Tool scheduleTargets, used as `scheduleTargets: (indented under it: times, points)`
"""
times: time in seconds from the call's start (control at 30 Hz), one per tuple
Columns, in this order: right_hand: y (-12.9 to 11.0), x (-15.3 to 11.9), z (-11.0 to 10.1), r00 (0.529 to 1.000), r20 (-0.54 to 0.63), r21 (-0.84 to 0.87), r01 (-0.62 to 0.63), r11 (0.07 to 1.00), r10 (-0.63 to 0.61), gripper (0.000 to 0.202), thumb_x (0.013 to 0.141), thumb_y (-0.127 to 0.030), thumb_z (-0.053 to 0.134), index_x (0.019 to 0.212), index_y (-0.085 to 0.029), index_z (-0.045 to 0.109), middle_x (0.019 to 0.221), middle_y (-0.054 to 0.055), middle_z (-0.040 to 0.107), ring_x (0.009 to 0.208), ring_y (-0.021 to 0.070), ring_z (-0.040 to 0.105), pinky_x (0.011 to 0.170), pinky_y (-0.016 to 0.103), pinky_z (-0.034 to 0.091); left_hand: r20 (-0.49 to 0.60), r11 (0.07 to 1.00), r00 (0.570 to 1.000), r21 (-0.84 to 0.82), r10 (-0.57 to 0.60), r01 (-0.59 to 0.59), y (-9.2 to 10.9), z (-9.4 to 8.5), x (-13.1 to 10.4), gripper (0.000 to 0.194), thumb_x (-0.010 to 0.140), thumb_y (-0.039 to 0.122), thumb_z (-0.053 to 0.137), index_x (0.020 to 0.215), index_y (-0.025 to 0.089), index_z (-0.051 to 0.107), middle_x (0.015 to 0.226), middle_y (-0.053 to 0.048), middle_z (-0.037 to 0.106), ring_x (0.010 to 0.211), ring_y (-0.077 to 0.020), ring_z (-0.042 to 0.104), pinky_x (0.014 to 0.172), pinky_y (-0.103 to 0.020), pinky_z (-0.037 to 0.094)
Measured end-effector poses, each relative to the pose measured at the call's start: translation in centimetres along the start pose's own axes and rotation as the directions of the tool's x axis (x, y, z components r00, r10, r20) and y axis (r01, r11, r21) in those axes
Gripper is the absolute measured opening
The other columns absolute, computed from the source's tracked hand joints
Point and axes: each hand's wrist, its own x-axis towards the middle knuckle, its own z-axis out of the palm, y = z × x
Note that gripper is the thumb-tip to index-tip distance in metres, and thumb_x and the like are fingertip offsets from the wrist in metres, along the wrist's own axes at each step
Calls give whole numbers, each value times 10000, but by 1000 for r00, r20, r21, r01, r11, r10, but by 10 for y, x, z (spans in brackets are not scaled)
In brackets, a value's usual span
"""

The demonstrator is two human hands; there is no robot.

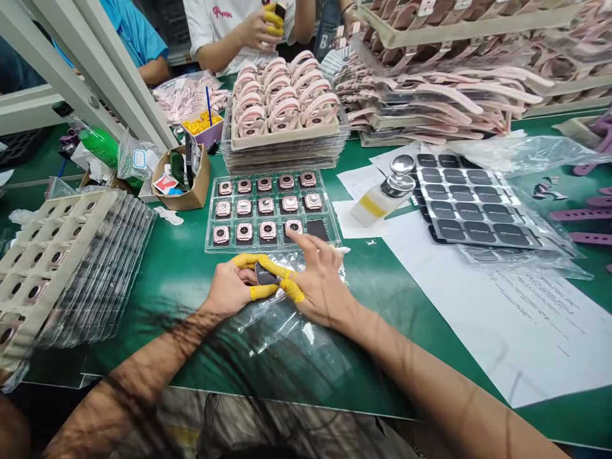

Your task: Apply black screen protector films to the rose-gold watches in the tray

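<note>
My left hand [228, 287], with yellow finger cots, grips a small watch case [266, 274] between thumb and forefinger. Its dark, rounded-square face carries pale lettering and is turned up. The thumb and forefinger of my right hand [320, 284], also in yellow cots, close on the case's right edge; its other fingers stretch out. What exactly they pinch there is hidden. Just beyond lies a clear plastic tray [209, 220] of pink watch cases [268, 230], sensor side up. The tray's near right compartment shows only a dark square [316, 230]. Under my hands lies a clear plastic bag [296, 338].
Stacked trays [119, 255] stand left, beside a cardboard box [191, 185]. A pump bottle [377, 204], dark sticker sheets [471, 204] and printed paper [516, 319] lie right. Behind are pink-strapped watches [282, 95], yellow finger cots [203, 124] and a co-worker's hands [262, 29].
</note>
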Motion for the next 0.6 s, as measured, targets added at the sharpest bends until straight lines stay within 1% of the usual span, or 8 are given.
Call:
scheduleTargets:
  times: [0.1,0.2,0.27,0.37,0.43,0.5,0.53,0.6]
  points:
    - [1,0,2,990,-72,3,-124,992,124,393,1122,-489,548,1470,-490,731,1789,98,348,1542,426,421,1134,682,454,8,1000,1000,-10,-24,24,3,1,0,722,447,165,1099,1115,129,826,778,-16,795,673,-157,732,734,-291,646]
    - [-1,0,3,997,-79,78,20,997,-14,394,1122,-512,527,1456,-494,734,1775,103,339,1519,418,446,1131,687,455,12,999,999,-5,-44,44,6,2,0,736,411,147,1103,1095,128,832,746,-1,779,637,-128,691,675,-246,601]
    - [0,1,2,994,-71,76,88,993,-83,342,1102,-524,563,1369,-516,777,1783,69,367,1527,433,439,1134,709,440,10,998,998,-11,-55,55,6,2,0,735,397,139,1103,1081,129,834,734,6,771,626,-117,673,657,-232,583]
    - [3,4,-2,992,-110,41,-54,998,58,285,1093,-494,589,1249,-492,827,1794,46,406,1557,476,414,1132,771,408,11,997,998,-39,-63,64,7,2,0,728,399,140,1102,1076,129,832,718,11,758,637,-128,681,681,-251,598]
    - [2,4,-3,975,-134,132,-162,978,180,301,1104,-489,567,1265,-464,820,1752,69,476,1530,464,467,1139,779,426,14,997,998,-39,-59,60,6,3,-1,713,428,162,1101,1088,132,833,726,4,758,652,-141,690,702,-273,608]
    - [-5,4,-1,956,-71,358,-240,902,283,318,1105,-498,566,1321,-419,785,1572,108,642,1341,382,637,1090,690,538,34,999,999,-13,-39,40,4,2,0,692,468,209,1101,1100,135,830,725,5,742,653,-142,677,699,-282,600]
    - [-10,4,2,946,7,486,-287,826,324,316,1093,-513,589,1322,-393,771,1419,107,725,1170,327,709,1003,610,609,53,1000,999,10,-11,10,2,1,0,678,485,243,1101,1097,139,828,729,10,725,647,-136,659,686,-281,589]
    - [-21,6,8,913,186,673,-388,629,364,308,1047,-564,669,1263,-364,759,1095,50,788,853,244,724,774,461,658,91,989,990,92,110,-118,-3,-1,1,634,522,319,1094,1070,155,822,778,16,690,636,-119,609,642,-271,549]
